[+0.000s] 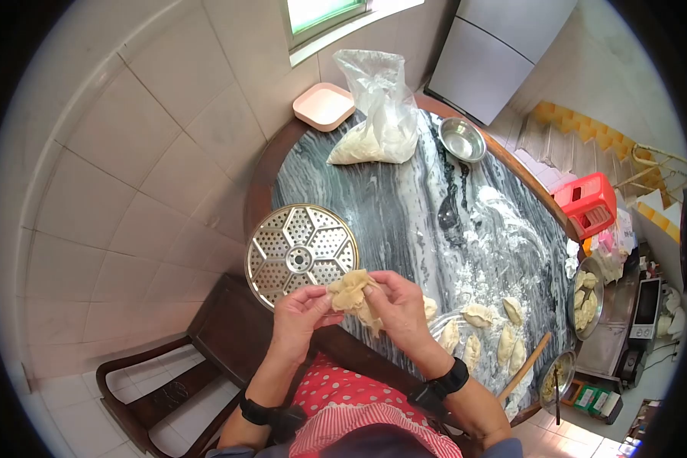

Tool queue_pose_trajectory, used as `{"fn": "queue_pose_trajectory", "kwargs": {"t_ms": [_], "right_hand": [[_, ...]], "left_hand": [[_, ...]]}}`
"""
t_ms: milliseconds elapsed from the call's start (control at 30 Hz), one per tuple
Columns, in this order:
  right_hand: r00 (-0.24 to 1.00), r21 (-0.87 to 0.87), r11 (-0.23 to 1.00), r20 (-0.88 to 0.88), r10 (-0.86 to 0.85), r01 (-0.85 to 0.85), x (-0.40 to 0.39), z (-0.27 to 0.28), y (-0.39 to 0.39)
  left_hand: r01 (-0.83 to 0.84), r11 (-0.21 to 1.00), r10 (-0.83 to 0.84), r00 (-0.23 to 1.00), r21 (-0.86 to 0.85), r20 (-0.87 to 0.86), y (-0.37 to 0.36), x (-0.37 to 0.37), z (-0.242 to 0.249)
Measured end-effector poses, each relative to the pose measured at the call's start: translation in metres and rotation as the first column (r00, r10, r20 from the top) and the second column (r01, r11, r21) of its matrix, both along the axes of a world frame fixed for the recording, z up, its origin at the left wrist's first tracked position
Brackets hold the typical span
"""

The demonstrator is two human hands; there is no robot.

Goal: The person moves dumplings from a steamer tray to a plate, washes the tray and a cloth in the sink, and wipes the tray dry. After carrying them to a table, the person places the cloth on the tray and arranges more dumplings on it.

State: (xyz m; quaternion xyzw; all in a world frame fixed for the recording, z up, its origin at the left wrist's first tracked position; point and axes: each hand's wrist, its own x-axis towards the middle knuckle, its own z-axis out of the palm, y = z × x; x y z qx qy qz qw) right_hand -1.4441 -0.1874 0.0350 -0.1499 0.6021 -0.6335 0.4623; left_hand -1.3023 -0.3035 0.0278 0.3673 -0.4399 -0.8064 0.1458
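A crumpled piece of dumpling dough (351, 294) is stretched between my two hands above the table's near edge. My left hand (298, 317) pinches its left side between thumb and fingers. On the other side, my right hand (402, 311) grips it with the thumb on top, and a flap of dough hangs below. Whether filling is inside cannot be seen. Just beyond my hands lies a round perforated metal steamer rack (271, 238). Several shaped dumplings (478, 314) rest on the floured marble to the right, beside a wooden rolling pin (528, 366).
A plastic bag of flour (374, 137), a pink tray (324, 103) and a metal bowl (462, 139) stand at the far side. Dumplings fill a metal dish (599, 320) at right, near a bowl of filling (561, 374). A dark wooden chair (160, 397) is at left.
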Motion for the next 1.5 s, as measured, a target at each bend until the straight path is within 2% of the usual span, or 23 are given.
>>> {"fn": "queue_pose_trajectory", "kwargs": {"t_ms": [33,67,100,167,233,433,500,567,633,700,733,767,800,833,900,933,1000,1033,1133,1233,1400,1467,1500], "right_hand": [[0.981,0.031,0.999,-0.194,-0.018,0.024,-0.002,0.001,0.003],[0.990,-0.086,0.987,-0.021,-0.139,0.137,-0.004,0.003,0.003],[0.989,-0.097,0.985,-0.027,-0.144,0.141,-0.006,0.005,0.003],[0.933,-0.113,0.952,0.261,-0.248,0.285,-0.009,0.009,0.001],[0.927,-0.135,0.938,0.249,-0.280,0.320,-0.013,0.009,-0.004],[0.931,-0.081,0.980,0.336,-0.144,0.181,-0.017,0.021,-0.018],[0.787,-0.078,0.982,0.610,-0.089,0.171,-0.017,0.021,-0.023],[0.737,-0.122,0.985,0.676,-0.010,0.126,-0.016,0.009,-0.025],[0.676,-0.175,0.981,0.733,0.074,0.082,-0.014,0.008,-0.028],[0.751,-0.257,0.962,0.614,0.241,-0.098,-0.012,0.020,-0.028],[0.752,-0.252,0.962,0.613,0.242,-0.104,-0.010,0.023,-0.029],[0.917,-0.157,0.964,0.307,0.255,-0.216,-0.009,0.026,-0.029],[0.959,-0.030,0.959,-0.036,0.282,-0.283,-0.007,0.030,-0.029],[0.959,-0.029,0.959,-0.039,0.280,-0.282,-0.009,0.035,-0.028],[0.747,0.313,0.897,-0.504,0.434,-0.311,-0.014,0.044,-0.025],[0.745,0.311,0.897,-0.506,0.435,-0.313,-0.013,0.044,-0.027],[0.499,0.114,0.970,-0.841,0.210,-0.216,-0.009,0.036,-0.031],[0.500,0.112,0.970,-0.841,0.209,-0.217,-0.009,0.033,-0.032],[0.834,0.038,0.995,-0.543,0.102,-0.096,-0.011,0.023,-0.039],[0.900,-0.031,0.994,-0.429,0.078,-0.101,-0.025,0.021,-0.046],[0.861,0.021,0.997,-0.503,0.076,-0.076,-0.028,0.018,-0.057],[0.602,0.141,0.964,-0.758,0.252,-0.226,-0.033,0.016,-0.056],[0.603,0.141,0.962,-0.755,0.257,-0.234,-0.037,0.013,-0.055]], "left_hand": [[0.002,1.000,-0.002,1.000,-0.011,-0.005,-0.001,0.000,0.002],[-0.011,0.995,0.018,0.997,0.099,-0.073,-0.004,0.001,0.004],[-0.014,0.978,0.044,0.989,0.209,-0.139,-0.009,0.002,0.005],[0.055,0.963,-0.008,0.985,0.264,-0.174,-0.020,0.006,-0.001],[0.050,0.931,0.013,0.986,0.362,-0.169,-0.029,0.008,-0.005],[0.037,0.997,-0.043,0.996,0.075,0.075,-0.044,0.011,-0.037],[0.097,0.994,-0.103,0.988,0.055,0.118,-0.048,0.008,-0.034],[0.254,0.849,-0.243,0.966,-0.464,0.084,-0.040,-0.003,-0.021],[0.224,0.910,-0.253,0.967,-0.347,-0.038,-0.038,-0.009,-0.010],[0.240,0.950,-0.292,0.909,-0.202,-0.298,-0.040,-0.013,-0.009],[0.218,0.964,-0.250,0.937,-0.150,-0.245,-0.043,-0.013,-0.011],[0.215,0.965,-0.247,0.936,-0.148,-0.250,-0.049,-0.009,-0.011],[0.199,0.962,-0.240,0.943,-0.188,-0.231,-0.056,-0.003,-0.010],[0.185,0.955,-0.234,0.949,-0.230,-0.212,-0.061,0.000,-0.007],[0.132,0.964,-0.177,0.965,-0.229,-0.191,-0.064,0.003,0.007],[0.151,0.951,-0.196,0.969,-0.270,-0.149,-0.067,0.006,0.006],[0.169,0.935,-0.211,0.972,-0.312,-0.103,-0.069,0.008,0.011],[0.157,0.917,-0.195,0.978,-0.367,-0.070,-0.069,0.006,0.018],[0.148,0.876,-0.170,0.986,-0.458,-0.006,-0.076,0.007,0.031],[0.213,0.837,-0.193,0.977,-0.504,0.093,-0.084,0.012,0.040],[0.259,0.714,-0.160,0.965,-0.650,0.208,-0.093,0.022,0.032],[0.203,0.824,-0.097,0.970,-0.529,0.222,-0.095,0.028,0.037],[0.199,0.825,-0.089,0.970,-0.528,0.226,-0.096,0.031,0.035]]}}
